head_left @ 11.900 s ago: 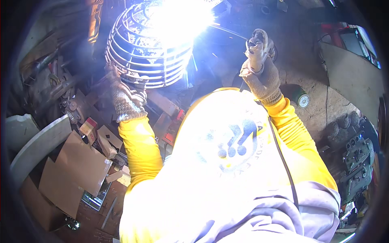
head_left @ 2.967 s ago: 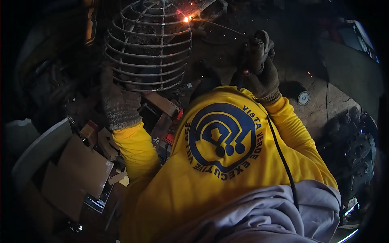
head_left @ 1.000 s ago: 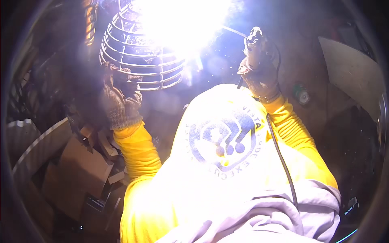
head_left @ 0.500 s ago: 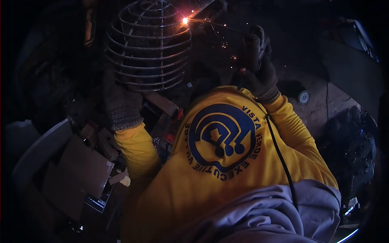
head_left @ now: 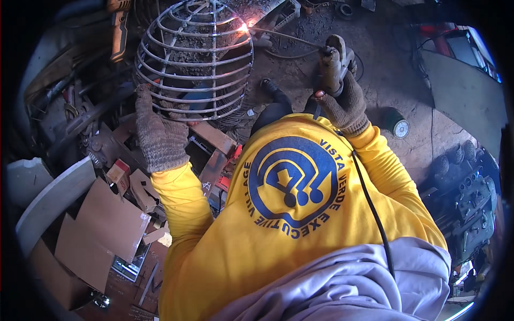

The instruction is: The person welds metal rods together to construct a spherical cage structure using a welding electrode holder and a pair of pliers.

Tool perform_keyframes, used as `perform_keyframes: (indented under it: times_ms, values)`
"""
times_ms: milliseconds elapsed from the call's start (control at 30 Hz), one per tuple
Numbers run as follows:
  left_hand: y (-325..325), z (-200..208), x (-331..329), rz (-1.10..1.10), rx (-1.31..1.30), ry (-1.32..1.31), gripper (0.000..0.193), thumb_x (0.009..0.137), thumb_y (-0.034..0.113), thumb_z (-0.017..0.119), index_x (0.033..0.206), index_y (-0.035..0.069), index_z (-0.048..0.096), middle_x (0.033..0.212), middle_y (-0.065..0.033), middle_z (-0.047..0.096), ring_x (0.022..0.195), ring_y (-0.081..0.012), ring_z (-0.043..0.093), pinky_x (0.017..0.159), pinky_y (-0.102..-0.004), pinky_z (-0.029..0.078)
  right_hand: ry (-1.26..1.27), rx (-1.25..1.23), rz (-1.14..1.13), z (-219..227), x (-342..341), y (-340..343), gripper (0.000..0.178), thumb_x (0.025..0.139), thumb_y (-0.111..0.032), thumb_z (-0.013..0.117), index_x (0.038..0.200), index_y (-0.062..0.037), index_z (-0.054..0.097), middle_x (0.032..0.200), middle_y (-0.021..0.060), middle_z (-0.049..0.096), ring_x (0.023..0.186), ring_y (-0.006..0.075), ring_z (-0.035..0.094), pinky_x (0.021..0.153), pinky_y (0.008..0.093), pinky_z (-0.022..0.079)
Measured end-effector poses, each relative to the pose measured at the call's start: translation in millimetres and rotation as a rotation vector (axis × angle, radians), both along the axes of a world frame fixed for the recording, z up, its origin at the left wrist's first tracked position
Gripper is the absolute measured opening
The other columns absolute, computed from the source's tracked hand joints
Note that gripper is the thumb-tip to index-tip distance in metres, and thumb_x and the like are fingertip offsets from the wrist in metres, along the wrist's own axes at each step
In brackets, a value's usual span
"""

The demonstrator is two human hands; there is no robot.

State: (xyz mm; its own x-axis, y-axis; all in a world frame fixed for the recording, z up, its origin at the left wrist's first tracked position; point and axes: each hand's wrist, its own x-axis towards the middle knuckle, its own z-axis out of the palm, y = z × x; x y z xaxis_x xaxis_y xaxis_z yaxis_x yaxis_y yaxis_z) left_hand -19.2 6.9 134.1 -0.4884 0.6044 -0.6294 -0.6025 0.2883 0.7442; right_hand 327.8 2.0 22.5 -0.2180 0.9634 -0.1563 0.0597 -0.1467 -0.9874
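A rounded cage of bent metal rods [head_left: 213, 77] fills the upper middle. My left hand [head_left: 163, 136], in a brown knitted glove, grips its lower left side, thumb up along the outside and fingers partly hidden behind the rods. To the right, my right hand [head_left: 347, 109], gloved with a bare fingertip showing, is closed around a welding electrode holder [head_left: 333, 67]. From its jaws a thin welding rod [head_left: 289, 37] reaches left to the cage's upper right edge, where a spot of metal [head_left: 244, 28] glows orange.
An orange-and-black power tool [head_left: 119, 32] lies upper left. Cardboard [head_left: 101, 230], a curved pale panel [head_left: 56, 192] and assorted scrap crowd the left. A round canister [head_left: 399, 125] stands right of my arm, with dark metal parts [head_left: 471, 208] beyond. A cable loops behind the holder.
The view has gone from dark to bright. The bright point and flying sparks have faded to a smaller glow. Both hands and the cage stay nearly in place.
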Motion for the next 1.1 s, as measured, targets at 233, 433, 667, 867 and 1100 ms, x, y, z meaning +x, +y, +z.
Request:
perform_keyframes:
  times_ms: [233, 433, 667, 867, 1100]
  values:
    - [5, 10, 7, 0.005, -0.007, 0.039, 0.045, 0.098, 0.033, 0.055, 0.134, 0.006, 0.049, 0.134, -0.0115, 0.056, 0.119, -0.0273, 0.056, 0.097, -0.0461, 0.051, 0.112, 0.034, 0.021, -6, -2, 1, 0.037, 0.084, -0.013, 0.071, 0.115, 0.0029, 0.058, 0.095, 0.0053, 0.062, 0.081, 0.0099, 0.060, 0.075, 0.0261, 0.048]
    - [8, 13, 15, 0.041, -0.059, 0.094, 0.046, 0.099, 0.032, 0.053, 0.136, 0.005, 0.047, 0.136, -0.0122, 0.053, 0.121, -0.0277, 0.054, 0.098, -0.0456, 0.050, 0.159, 0.139, 0.073, -9, 0, 2, 0.043, 0.087, -0.005, 0.068, 0.124, 0.0051, 0.050, 0.086, 0.0060, 0.063, 0.076, 0.0123, 0.061, 0.072, 0.0268, 0.051]
    - [9, 14, 19, 0.155, -0.142, 0.194, 0.047, 0.099, 0.031, 0.052, 0.137, 0.004, 0.046, 0.140, -0.0131, 0.050, 0.123, -0.0282, 0.053, 0.099, -0.0450, 0.050, 0.014, 0.202, 0.089, 5, -3, 8, 0.040, 0.084, 0.007, 0.065, 0.121, -0.0020, 0.053, 0.091, 0.0080, 0.060, 0.081, 0.0152, 0.060, 0.073, 0.0307, 0.053]
    - [9, 11, 24, 0.078, -0.040, 0.115, 0.045, 0.101, 0.029, 0.048, 0.138, 0.003, 0.045, 0.141, -0.0137, 0.048, 0.125, -0.0287, 0.051, 0.102, -0.0444, 0.047, -0.064, 0.026, 0.011, 1, 4, 0, 0.055, 0.088, -0.005, 0.067, 0.138, -0.0002, 0.044, 0.114, 0.0090, 0.058, 0.092, 0.0126, 0.059, 0.078, 0.0285, 0.051]
    - [-1, 2, 3, -0.171, 0.269, -0.257, 0.042, 0.103, 0.024, 0.042, 0.138, 0.003, 0.044, 0.142, -0.0143, 0.047, 0.126, -0.0294, 0.049, 0.106, -0.0435, 0.043, -0.175, 0.201, -0.055, -7, 8, -1, 0.058, 0.080, -0.022, 0.075, 0.126, 0.0045, 0.051, 0.114, 0.0180, 0.061, 0.101, 0.0264, 0.063, 0.086, 0.0357, 0.050]
